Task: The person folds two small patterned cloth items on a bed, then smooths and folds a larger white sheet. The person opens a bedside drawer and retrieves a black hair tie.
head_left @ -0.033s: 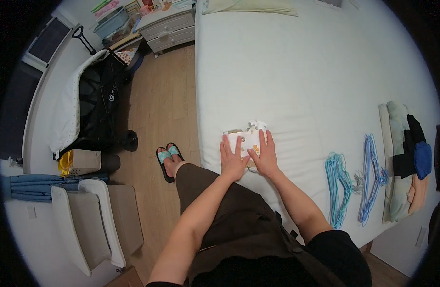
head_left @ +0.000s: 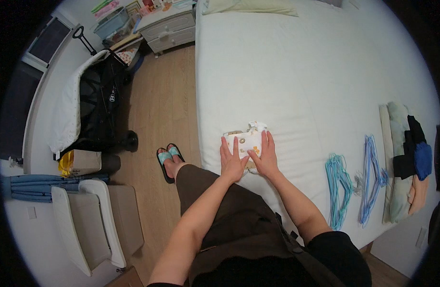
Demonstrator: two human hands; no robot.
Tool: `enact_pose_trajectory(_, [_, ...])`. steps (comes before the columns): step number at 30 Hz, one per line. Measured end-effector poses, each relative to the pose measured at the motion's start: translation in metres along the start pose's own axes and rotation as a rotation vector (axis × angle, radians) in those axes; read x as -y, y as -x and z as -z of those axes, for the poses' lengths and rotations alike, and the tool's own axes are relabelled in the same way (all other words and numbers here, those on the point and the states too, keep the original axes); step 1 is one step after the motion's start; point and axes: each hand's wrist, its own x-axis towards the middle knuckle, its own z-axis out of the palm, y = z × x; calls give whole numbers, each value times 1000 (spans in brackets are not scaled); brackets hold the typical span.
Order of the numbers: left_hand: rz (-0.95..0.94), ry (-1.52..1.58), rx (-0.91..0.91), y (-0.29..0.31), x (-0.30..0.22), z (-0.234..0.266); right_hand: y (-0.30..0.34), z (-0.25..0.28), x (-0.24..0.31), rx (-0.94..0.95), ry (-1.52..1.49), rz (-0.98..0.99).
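Note:
A small folded white garment (head_left: 249, 138) with orange and tan prints lies flat near the bed's left edge. It looks like baby clothing, but the folds hide its exact kind. My left hand (head_left: 233, 162) rests palm down on its left part, fingers stretched out. On its right part lies my right hand (head_left: 267, 155), also flat, with the fingers extended. My two thumbs come close together at the near edge of the cloth. A tan patch of fabric shows below them, and a bunched white bit sticks out at the far side.
On the white bed (head_left: 277, 71), teal hangers (head_left: 338, 189) and blue hangers (head_left: 372, 179) lie to the right. Beyond them sit folded clothes (head_left: 399, 143). A black folding wagon (head_left: 102, 91), a beige bin (head_left: 93, 222) and a white drawer cabinet (head_left: 169, 31) stand left of the bed.
My fingers have spread very slightly apart on the folded garment, showing a bit more of it between my hands. Everything else stays in place.

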Motion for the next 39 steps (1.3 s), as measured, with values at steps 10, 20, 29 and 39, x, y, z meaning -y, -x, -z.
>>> enact_pose_trajectory(10, [703, 1121, 335, -8, 31, 17, 12, -4, -14, -8, -572, -362])
enact_pose_trajectory(20, [616, 1453, 600, 23, -19, 59, 80, 22, 0, 456, -2184, -803])
enact_pose_trajectory(29, [-408, 734, 389, 47, -155, 105, 91, 132, -59, 170, -2430, 69])
enact_pose_trajectory(39, [348, 571, 166, 2, -21, 202, 243, 389, -196, -937, -1568, -18])
